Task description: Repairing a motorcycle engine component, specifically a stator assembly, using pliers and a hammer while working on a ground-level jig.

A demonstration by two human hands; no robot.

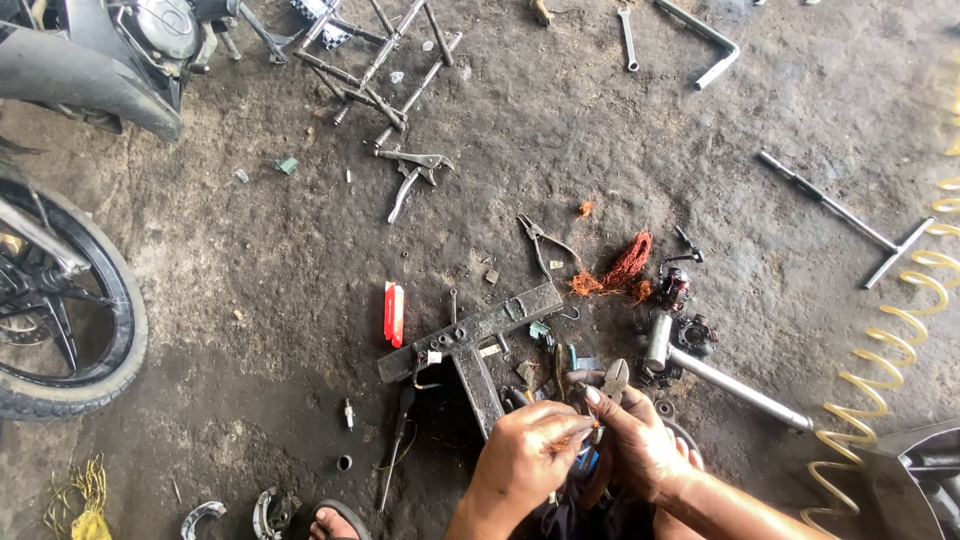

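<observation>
Working low over a grimy concrete floor (300, 250), the person is bringing both hands together at the near edge of the scene. The left hand (522, 455) is pinching a small tuft of copper wire strands (583, 430) between its fingers (570, 432), which are pressed together on it. The right hand (640, 445) is curling around a pair of cutting pliers (612, 378), whose grey head is sticking up just beyond the knuckles; its fingers are wrapped closed on the handles, which are mostly hidden. Just beyond the hands a dark T-shaped metal bar (470, 340) is lying flat, with a red and white lighter-like object (394, 313) to its left. A tangle of copper winding wire (618, 270) is lying farther off to the right, beside snap-ring pliers (545, 245) and small dark engine parts (685, 310). A steel tube (735, 388) is stretching away to the right of the hands. Locking pliers (412, 172) are resting in the far middle, a T-handle wrench (850, 222) at the far right, and a motorcycle wheel (65, 320) is standing at the left edge. A coiled yellow air hose (900, 340) is running down the right side.
</observation>
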